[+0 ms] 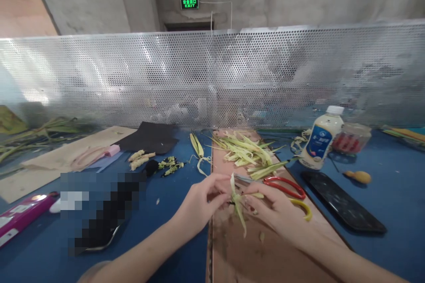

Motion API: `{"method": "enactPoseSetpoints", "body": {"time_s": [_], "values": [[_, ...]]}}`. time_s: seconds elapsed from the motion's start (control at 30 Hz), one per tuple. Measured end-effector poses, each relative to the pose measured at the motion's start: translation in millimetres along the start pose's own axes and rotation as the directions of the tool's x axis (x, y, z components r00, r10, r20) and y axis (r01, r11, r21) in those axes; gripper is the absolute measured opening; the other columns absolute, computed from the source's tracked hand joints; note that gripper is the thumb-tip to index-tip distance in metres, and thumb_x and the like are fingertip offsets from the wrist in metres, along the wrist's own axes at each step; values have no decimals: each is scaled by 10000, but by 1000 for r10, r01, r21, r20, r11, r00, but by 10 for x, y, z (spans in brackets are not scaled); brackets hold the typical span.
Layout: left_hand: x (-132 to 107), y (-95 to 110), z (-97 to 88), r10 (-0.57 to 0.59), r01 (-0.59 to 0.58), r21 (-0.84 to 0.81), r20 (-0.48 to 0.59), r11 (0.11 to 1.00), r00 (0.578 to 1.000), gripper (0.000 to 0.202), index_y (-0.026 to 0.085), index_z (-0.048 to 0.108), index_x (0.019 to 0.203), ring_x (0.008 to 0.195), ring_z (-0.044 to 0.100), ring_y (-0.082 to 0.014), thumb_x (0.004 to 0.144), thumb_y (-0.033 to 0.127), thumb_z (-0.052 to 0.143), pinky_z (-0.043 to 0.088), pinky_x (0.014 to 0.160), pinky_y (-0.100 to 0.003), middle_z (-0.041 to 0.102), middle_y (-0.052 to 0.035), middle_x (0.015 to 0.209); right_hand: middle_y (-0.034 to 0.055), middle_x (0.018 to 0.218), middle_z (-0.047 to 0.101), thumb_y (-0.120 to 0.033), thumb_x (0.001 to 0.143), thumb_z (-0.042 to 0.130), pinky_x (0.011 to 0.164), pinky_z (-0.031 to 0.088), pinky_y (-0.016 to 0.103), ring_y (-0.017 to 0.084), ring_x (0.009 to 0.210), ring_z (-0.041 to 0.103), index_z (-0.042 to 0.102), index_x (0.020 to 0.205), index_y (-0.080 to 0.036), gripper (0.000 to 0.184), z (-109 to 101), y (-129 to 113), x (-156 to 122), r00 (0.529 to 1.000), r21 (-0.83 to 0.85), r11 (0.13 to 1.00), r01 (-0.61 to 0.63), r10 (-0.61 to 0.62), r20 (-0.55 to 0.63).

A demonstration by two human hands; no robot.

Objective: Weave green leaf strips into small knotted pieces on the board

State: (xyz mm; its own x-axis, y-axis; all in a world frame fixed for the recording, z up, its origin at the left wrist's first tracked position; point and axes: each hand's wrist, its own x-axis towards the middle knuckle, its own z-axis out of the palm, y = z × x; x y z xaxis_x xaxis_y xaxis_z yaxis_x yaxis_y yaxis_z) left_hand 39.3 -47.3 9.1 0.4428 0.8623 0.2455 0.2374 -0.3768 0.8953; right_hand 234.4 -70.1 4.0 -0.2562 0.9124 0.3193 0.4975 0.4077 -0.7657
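Note:
My left hand [199,205] and my right hand [272,212] meet over a brown board [265,252], both pinching a thin pale green leaf strip [236,201] that stands between the fingertips and droops below them. Red-handled scissors [282,183] lie just behind my right hand, blades pointing left. A pile of cut green leaf strips [247,150] rests at the far end of the board. Small finished woven pieces [141,159] lie on the blue table to the left.
A white drink bottle [321,138] and a clear box with red contents [352,139] stand at right. A black tray [341,203] lies right of the board. A pink case [23,214] and a black cloth [149,138] sit left. A perforated metal screen [212,75] closes the back.

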Motion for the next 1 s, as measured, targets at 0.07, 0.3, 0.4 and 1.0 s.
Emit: {"method": "enactPoseSetpoints", "body": {"time_s": [0.07, 0.3, 0.4, 1.0], "values": [[-4, -15, 7, -8, 8, -39, 17, 999, 1000, 264, 185, 525, 1042, 679, 593, -123, 780, 216, 509, 479, 702, -269, 613, -12, 790, 4, 779, 617, -297, 827, 482, 683, 424, 264, 171, 738, 564, 572, 750, -207, 149, 4, -15, 6, 1000, 72, 997, 1, -1, 8], [-14, 9, 33, -45, 47, -144, 15, 988, 999, 224, 153, 537, 1001, 701, 609, -136, 790, 220, 501, 501, 660, -266, 638, -42, 840, 4, 822, 624, -270, 824, 505, 706, 413, 252, 159, 773, 566, 576, 726, -204, 138, 5, -107, 6, 998, 212, 975, -69, 70, 2], [-15, 16, 38, -49, 47, -183, -10, 982, 999, 199, 153, 543, 970, 725, 625, -145, 785, 218, 510, 508, 668, -268, 640, -34, 825, 0, 853, 625, -278, 806, 531, 706, 408, 241, 153, 779, 570, 538, 646, -203, 177, 21, -97, -4, 998, 205, 977, -62, 64, -3], [-18, 81, 5, -5, 15, 114, -93, 993, 996, 292, 200, 542, 1035, 709, 570, -125, 749, 255, 553, 403, 585, -231, 669, -12, 886, 35, 639, 597, -546, 737, 475, 627, 470, 313, 193, 626, 559, 514, 666, -243, 313, -110, -282, -1, 970, 301, 949, -94, 156, -189]]}}
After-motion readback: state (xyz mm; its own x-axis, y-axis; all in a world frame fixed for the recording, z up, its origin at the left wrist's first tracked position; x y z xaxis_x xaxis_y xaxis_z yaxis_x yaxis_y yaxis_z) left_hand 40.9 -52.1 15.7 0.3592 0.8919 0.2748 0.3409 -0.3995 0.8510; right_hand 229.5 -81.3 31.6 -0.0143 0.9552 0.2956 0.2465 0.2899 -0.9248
